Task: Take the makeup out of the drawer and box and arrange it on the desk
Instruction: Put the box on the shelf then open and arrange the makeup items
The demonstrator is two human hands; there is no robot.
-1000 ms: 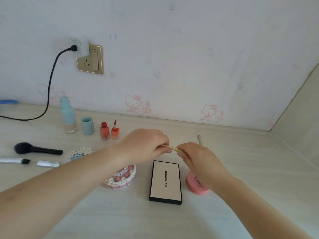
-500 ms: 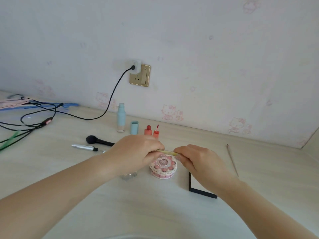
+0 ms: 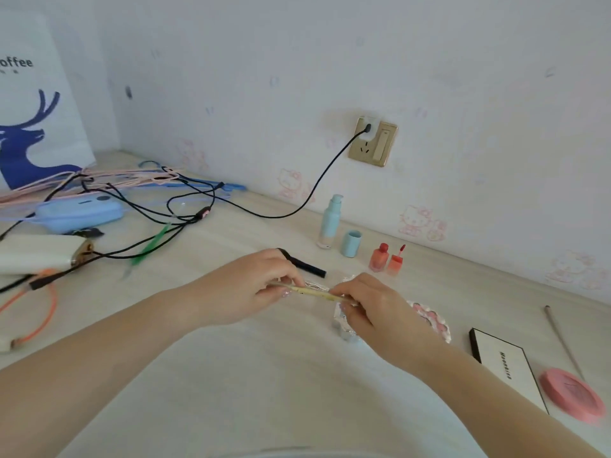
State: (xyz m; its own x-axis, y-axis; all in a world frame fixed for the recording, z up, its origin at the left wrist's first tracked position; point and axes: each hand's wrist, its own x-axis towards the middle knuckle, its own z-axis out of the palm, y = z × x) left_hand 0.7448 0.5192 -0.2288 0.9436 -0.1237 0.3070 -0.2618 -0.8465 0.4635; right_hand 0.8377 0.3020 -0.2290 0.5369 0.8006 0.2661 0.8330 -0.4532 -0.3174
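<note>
Item: thin cream pencil (image 3: 312, 292), held level above the table (image 3: 231, 375), clear of it, each end pinched.
Left hand (image 3: 251, 289): gripping the left end.
Right hand (image 3: 373, 309): gripping the right end.
Handling note: probably pulling a cap; keeping the pull straight along the shaft is advisable.
Already lying nearby: black-edged palette (image 3: 506, 365), pink compact (image 3: 573, 395), two red lip tints (image 3: 386, 259).

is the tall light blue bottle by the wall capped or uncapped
Uncapped. The light blue bottle stands upright with its pump nozzle bare, and its cap stands apart on the desk beside it.
</note>
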